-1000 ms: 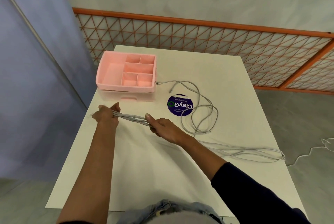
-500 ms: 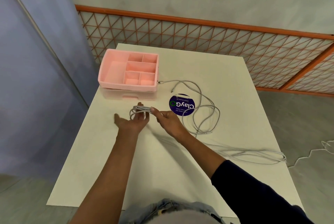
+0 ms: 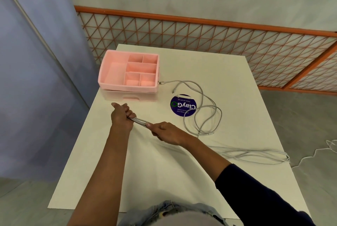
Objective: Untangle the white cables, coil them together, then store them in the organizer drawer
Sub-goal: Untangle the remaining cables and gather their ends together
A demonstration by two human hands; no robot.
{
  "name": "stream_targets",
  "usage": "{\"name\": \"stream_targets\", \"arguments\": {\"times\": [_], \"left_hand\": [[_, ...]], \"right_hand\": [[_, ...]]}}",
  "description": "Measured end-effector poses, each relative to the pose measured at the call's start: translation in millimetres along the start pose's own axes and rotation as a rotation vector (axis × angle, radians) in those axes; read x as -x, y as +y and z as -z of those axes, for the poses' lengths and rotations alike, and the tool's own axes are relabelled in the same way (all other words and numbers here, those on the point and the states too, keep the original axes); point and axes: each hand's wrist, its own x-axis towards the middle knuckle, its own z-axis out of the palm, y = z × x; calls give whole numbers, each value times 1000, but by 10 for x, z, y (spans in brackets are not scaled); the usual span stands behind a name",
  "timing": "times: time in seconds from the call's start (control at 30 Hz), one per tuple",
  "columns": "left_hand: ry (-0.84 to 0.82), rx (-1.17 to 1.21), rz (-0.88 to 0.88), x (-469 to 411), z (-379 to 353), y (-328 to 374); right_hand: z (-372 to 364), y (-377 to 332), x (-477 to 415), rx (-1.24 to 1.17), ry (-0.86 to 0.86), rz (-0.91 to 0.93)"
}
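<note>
The right hand [image 3: 167, 132] and the left hand [image 3: 121, 118] each gripped one end of a tight bundle of white cables [image 3: 139, 121] over the counter [image 3: 145, 171], and I think a hard pull could knot the loose loops [image 3: 200, 130] lying farther right, beside the pink organizer [image 3: 127, 88].
</note>
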Motion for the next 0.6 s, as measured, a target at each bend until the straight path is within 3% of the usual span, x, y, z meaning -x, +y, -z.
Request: {"name": "stream_targets", "arguments": {"times": [0.3,0.47,0.6], "left_hand": [[-18,-8,-119,5,35,80],[-318,356,8,108,68,22],[-400,336,39,274,9,-358]], "right_hand": [[-34,27,45,-9,-12,39],[-45,58,0,-134,119,58],[-27,55,-85,-223,176,59]]}}
